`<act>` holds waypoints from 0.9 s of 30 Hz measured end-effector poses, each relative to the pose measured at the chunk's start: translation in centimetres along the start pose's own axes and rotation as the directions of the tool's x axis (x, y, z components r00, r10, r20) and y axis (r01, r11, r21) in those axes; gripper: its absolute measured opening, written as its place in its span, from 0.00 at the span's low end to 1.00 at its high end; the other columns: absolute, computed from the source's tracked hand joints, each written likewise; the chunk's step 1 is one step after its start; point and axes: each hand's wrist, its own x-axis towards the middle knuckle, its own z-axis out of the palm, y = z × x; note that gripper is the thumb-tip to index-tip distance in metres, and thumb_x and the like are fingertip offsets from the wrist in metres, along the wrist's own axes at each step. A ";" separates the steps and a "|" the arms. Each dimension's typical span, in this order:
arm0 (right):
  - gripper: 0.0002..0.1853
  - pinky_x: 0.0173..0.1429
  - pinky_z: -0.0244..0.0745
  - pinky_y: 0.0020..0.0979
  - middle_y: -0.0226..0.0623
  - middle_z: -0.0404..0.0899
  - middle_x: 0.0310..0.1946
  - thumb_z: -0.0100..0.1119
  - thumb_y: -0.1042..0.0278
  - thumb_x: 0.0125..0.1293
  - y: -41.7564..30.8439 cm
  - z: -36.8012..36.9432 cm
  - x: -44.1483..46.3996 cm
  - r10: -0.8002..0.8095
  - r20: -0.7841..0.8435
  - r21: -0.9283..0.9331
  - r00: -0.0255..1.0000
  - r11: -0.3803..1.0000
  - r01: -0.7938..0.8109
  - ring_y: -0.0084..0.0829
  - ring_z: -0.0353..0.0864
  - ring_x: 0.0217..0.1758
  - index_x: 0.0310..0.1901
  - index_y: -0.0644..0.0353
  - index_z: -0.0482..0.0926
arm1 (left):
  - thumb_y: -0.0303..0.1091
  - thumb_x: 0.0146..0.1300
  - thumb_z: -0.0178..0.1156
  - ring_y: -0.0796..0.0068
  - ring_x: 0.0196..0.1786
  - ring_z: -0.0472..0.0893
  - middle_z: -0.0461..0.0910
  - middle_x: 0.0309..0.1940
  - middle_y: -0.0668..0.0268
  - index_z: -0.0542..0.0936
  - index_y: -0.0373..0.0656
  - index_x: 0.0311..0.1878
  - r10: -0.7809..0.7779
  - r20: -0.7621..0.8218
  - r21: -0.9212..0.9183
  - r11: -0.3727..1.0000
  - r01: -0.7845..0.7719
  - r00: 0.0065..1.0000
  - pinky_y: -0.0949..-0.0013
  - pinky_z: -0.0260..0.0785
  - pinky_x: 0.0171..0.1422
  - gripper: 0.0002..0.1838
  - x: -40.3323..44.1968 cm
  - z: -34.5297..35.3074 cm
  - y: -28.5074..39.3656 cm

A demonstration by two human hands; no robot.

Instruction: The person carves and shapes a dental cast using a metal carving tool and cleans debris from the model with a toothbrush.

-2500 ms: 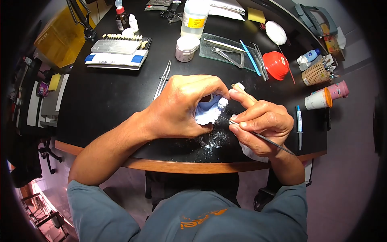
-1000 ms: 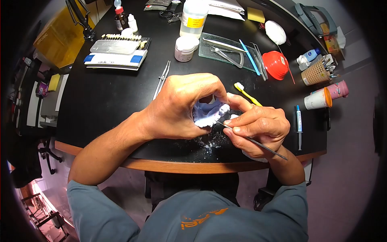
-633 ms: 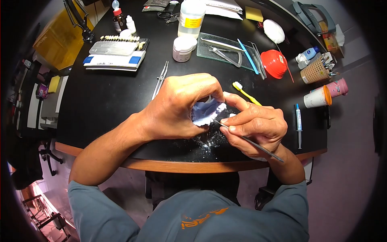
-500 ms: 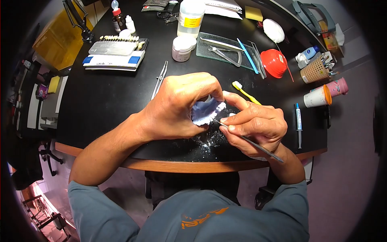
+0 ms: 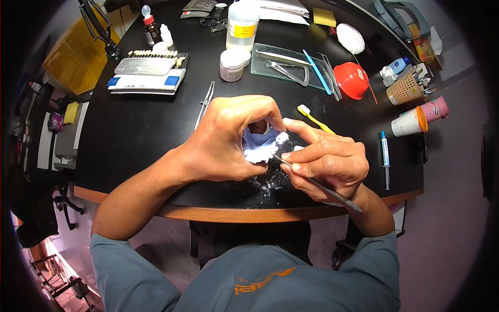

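Observation:
My left hand [image 5: 223, 138] is curled around a pale blue-white dental cast [image 5: 260, 147], with its row of teeth facing my right hand. My right hand [image 5: 330, 161] pinches a thin metal instrument [image 5: 327, 190] like a pen, its tip at the lower right edge of the cast. The right index finger reaches up beside the left fingertips. White crumbs [image 5: 266, 188] lie on the black table below the cast. A yellow toothbrush [image 5: 316, 120] rests just behind my right hand, and metal tweezers [image 5: 205, 104] lie behind my left hand.
Across the black table [image 5: 130, 135] stand a clear bottle [image 5: 243, 26], a white jar [image 5: 232, 65], a glass plate [image 5: 286, 65] with tools, a red bowl [image 5: 351, 81] and a tooth shade set [image 5: 148, 73]. To the right are a syringe [image 5: 385, 158], a cup [image 5: 408, 124] and a pen basket [image 5: 405, 89].
The cast and both hands have shifted slightly left, and the cast has tilted a little. My right hand has moved off the toothbrush's handle, leaving more of it visible.

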 end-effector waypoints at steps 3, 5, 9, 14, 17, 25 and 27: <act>0.10 0.63 0.88 0.51 0.42 0.91 0.33 0.81 0.83 0.52 -0.2 -0.1 0.1 -0.020 0.004 -0.071 1.000 0.997 0.020 0.52 0.94 0.48 0.34 0.65 0.89 | 0.25 0.39 0.80 0.72 0.39 0.87 0.86 0.39 0.59 0.82 0.35 0.41 -0.019 -0.004 -0.010 1.000 0.019 1.000 0.71 0.78 0.44 0.23 -0.1 0.1 0.0; 0.09 0.62 0.88 0.50 0.42 0.91 0.33 0.81 0.82 0.52 0.0 0.0 0.0 -0.054 0.002 -0.086 0.999 0.995 0.054 0.53 0.94 0.50 0.34 0.65 0.89 | 0.25 0.39 0.80 0.72 0.38 0.86 0.86 0.39 0.60 0.82 0.35 0.42 -0.020 -0.008 -0.022 1.000 0.020 1.000 0.71 0.78 0.43 0.24 -0.1 0.2 -0.2; 0.12 0.62 0.88 0.54 0.44 0.92 0.39 0.82 0.83 0.55 0.1 -0.3 -0.4 -0.127 0.035 -0.167 0.991 0.977 0.131 0.52 0.94 0.50 0.39 0.61 0.89 | 0.26 0.39 0.80 0.72 0.35 0.83 0.82 0.34 0.61 0.82 0.38 0.43 -0.075 -0.005 -0.080 0.994 0.075 0.997 0.69 0.76 0.40 0.24 -0.2 0.4 -0.5; 0.11 0.58 0.90 0.51 0.45 0.91 0.38 0.81 0.82 0.56 0.0 0.0 -0.4 -0.158 -0.004 -0.248 0.987 0.957 0.152 0.53 0.94 0.51 0.38 0.63 0.87 | 0.24 0.41 0.78 0.59 0.38 0.84 0.81 0.37 0.59 0.80 0.40 0.45 0.045 -0.026 0.088 0.995 -0.042 0.999 0.62 0.78 0.42 0.25 0.1 0.2 -0.5; 0.10 0.54 0.91 0.45 0.48 0.89 0.36 0.79 0.82 0.59 -0.2 -0.5 -0.4 -0.052 -0.050 -0.277 0.997 0.960 0.037 0.51 0.94 0.48 0.36 0.66 0.84 | 0.21 0.43 0.77 0.54 0.42 0.85 0.82 0.40 0.58 0.80 0.40 0.46 0.094 -0.011 0.245 0.965 -0.088 0.996 0.60 0.80 0.45 0.24 -0.2 0.2 -0.9; 0.14 0.55 0.82 0.37 0.53 0.83 0.55 0.58 0.67 0.81 1.2 -3.0 0.0 0.304 -0.127 -0.471 0.944 0.820 -0.327 0.44 0.89 0.53 0.47 0.72 0.87 | 0.20 0.44 0.76 0.54 0.44 0.87 0.83 0.41 0.58 0.81 0.39 0.46 -0.031 0.021 0.341 0.940 0.022 0.999 0.60 0.80 0.48 0.23 -0.3 0.1 -1.0; 0.11 0.53 0.82 0.35 0.52 0.83 0.56 0.59 0.72 0.80 2.2 -3.2 -0.1 0.302 -0.164 -0.513 0.939 0.787 -0.342 0.42 0.89 0.49 0.50 0.71 0.88 | 0.21 0.44 0.76 0.53 0.44 0.87 0.83 0.41 0.57 0.81 0.39 0.46 -0.045 0.023 0.361 0.932 0.034 0.999 0.59 0.80 0.48 0.23 -0.2 0.0 -1.1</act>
